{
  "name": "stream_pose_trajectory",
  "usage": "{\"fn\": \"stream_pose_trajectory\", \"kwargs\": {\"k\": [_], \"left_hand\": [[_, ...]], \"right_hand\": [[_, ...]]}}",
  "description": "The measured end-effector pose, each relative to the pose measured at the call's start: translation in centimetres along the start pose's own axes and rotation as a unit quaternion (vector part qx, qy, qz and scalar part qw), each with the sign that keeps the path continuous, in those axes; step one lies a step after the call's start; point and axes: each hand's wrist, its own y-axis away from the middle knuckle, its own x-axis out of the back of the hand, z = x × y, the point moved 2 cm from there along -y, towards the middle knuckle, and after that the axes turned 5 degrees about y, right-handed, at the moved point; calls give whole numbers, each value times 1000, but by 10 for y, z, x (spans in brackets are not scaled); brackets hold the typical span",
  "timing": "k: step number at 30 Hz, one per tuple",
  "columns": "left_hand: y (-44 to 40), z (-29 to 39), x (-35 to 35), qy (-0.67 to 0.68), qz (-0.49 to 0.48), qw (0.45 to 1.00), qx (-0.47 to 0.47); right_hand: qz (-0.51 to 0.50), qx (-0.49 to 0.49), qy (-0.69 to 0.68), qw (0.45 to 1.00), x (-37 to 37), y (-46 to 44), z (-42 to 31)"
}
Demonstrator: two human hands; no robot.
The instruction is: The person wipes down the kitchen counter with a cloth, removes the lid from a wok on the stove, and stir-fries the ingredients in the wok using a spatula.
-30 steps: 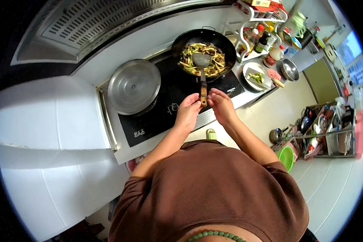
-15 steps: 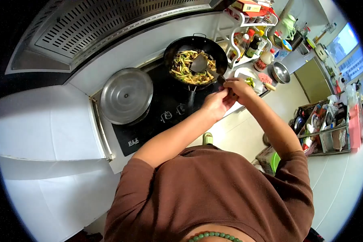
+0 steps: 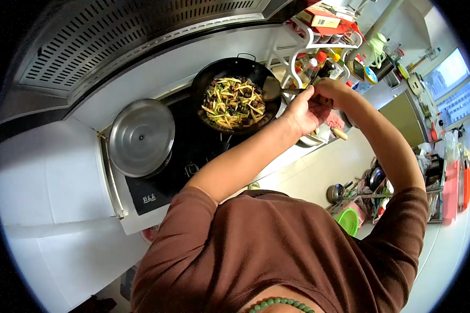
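Note:
A black wok (image 3: 199,83) sits on the cooktop, holding a stir-fry (image 3: 232,104) of pale strips, green bits and dark pieces. A metal spatula (image 3: 271,88) rests near the wok's right inner wall, its handle running up to my hands. My right hand (image 3: 333,93) is closed around the handle. Just beside it, my left hand (image 3: 304,116) is palm up with its thumb at the handle; its other fingers are partly hidden behind my right hand.
A round metal lid (image 3: 142,136) covers the left burner of the black cooktop (image 3: 183,141). A white rack (image 3: 292,49) with bottles stands right of the wok. The range hood (image 3: 115,41) overhangs the back. A green basket (image 3: 348,221) is on the floor.
Both hands have moved right and up with the spatula. Its head has gone from the middle of the food to the wok's right side. The camera view has shifted.

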Motion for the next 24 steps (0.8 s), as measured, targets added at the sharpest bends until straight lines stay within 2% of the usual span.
{"fn": "stream_pose_trajectory", "kwargs": {"k": [3, 4, 7, 10, 12, 13, 17, 21, 24], "left_hand": [[-18, 28, 4, -26, -24, 999, -36], [-21, 38, 7, -31, -25, 998, -45], [-19, 59, 21, -37, -20, 997, -65], [-9, 63, 27, -34, -24, 995, -93], [-1, 55, 20, -42, -36, 990, -130], [2, 52, 18, -34, -57, 991, -118], [10, 24, 10, 23, -69, 993, -95], [2, 10, -3, 3, -68, 993, -93], [-23, 30, -13, -28, -35, 992, -116]], "right_hand": [[-66, -93, -69, 991, 2, -68, 11], [-132, -110, -79, 982, -1, -74, 7], [-159, -36, -80, 983, -15, -93, 4], [-177, 78, 84, 977, -24, -94, -8], [-131, 138, 202, 961, -31, -75, -20], [-105, 167, 261, 945, -32, -64, -26], [-85, 316, 452, 829, -25, -12, -47], [-116, 312, 389, 859, -3, -15, -42], [-2, 281, 427, 860, 1, -41, -46]]}}
